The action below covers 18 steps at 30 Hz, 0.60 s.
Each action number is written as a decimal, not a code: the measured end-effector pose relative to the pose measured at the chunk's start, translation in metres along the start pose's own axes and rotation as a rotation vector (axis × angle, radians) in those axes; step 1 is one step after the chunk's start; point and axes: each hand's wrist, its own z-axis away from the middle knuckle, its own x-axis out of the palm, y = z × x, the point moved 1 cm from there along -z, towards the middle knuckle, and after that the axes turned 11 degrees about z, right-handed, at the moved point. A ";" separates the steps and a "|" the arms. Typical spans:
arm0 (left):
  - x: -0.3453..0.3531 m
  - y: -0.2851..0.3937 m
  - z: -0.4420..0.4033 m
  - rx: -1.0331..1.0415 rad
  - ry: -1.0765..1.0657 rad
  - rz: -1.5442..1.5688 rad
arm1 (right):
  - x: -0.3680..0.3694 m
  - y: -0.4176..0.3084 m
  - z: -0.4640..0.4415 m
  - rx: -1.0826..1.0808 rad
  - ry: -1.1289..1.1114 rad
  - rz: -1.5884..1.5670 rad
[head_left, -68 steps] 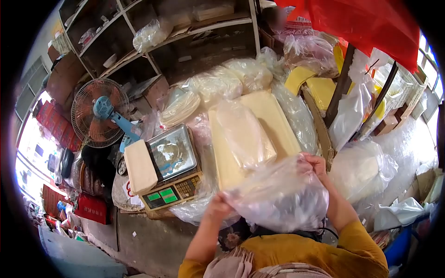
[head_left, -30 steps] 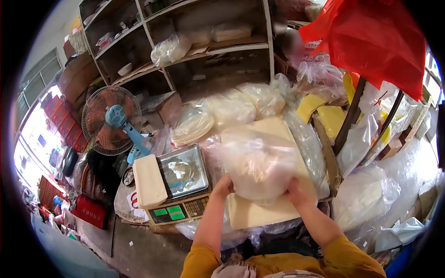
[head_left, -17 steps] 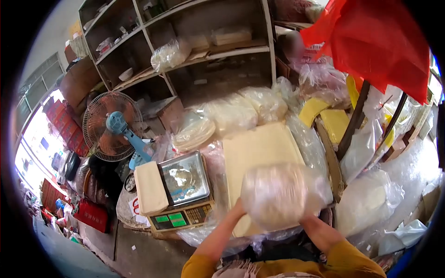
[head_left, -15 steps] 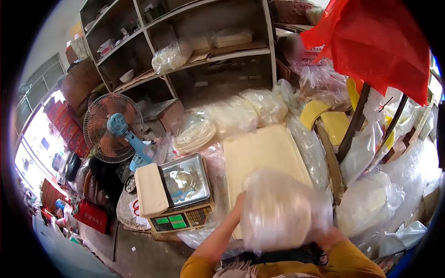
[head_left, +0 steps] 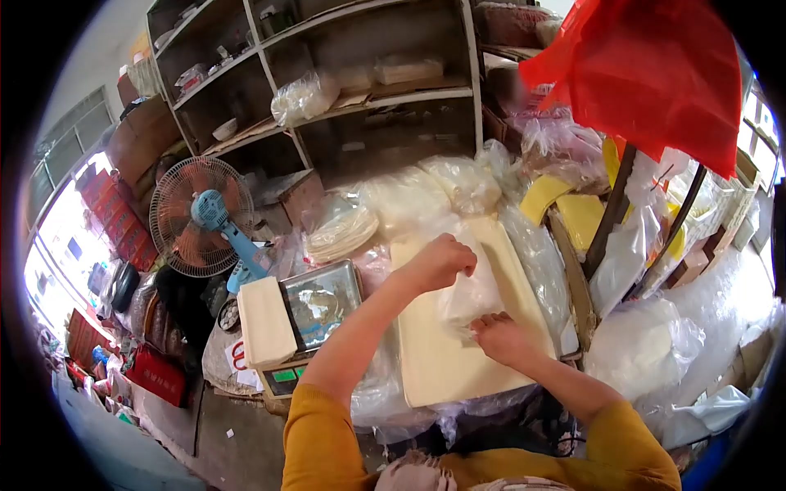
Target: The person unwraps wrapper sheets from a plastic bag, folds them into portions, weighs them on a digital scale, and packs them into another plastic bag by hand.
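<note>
A clear plastic bag [head_left: 472,301] with pale contents lies over the large stack of cream-coloured sheets [head_left: 438,376] in front of me. My left hand [head_left: 444,262] is closed on the bag's upper left part. At its lower right edge, the curled fingers of my right hand [head_left: 501,337] pinch the plastic. What exactly is inside the bag is hard to make out through the film. Left of the stack stands a digital scale [head_left: 323,307] with a metal pan, and a folded cream stack [head_left: 266,323] rests on its left side.
Bagged round sheets [head_left: 344,236] and other plastic packs lie behind the stack. A blue fan [head_left: 213,213] stands at the left. Wooden shelves [head_left: 368,110] rise at the back. A red plastic bag [head_left: 639,78] hangs at upper right, above yellow packs [head_left: 580,221].
The bag, held up near my body before, is now farther forward and down on the sheets. Both hands have moved forward with it, and my left forearm now crosses in front of the scale.
</note>
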 end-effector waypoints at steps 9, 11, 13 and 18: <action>0.154 0.112 0.117 -0.085 0.252 -0.094 | -0.039 0.003 0.068 -0.062 -0.604 0.163; 0.181 0.113 0.140 -0.281 0.488 -0.055 | -0.046 0.004 0.079 -0.224 -0.457 0.115; 0.207 0.109 0.141 -0.713 1.028 0.332 | -0.063 0.000 0.075 -0.295 -0.316 0.114; 0.152 0.098 0.140 -0.846 0.677 1.923 | -0.079 -0.008 0.049 -0.461 -0.081 0.079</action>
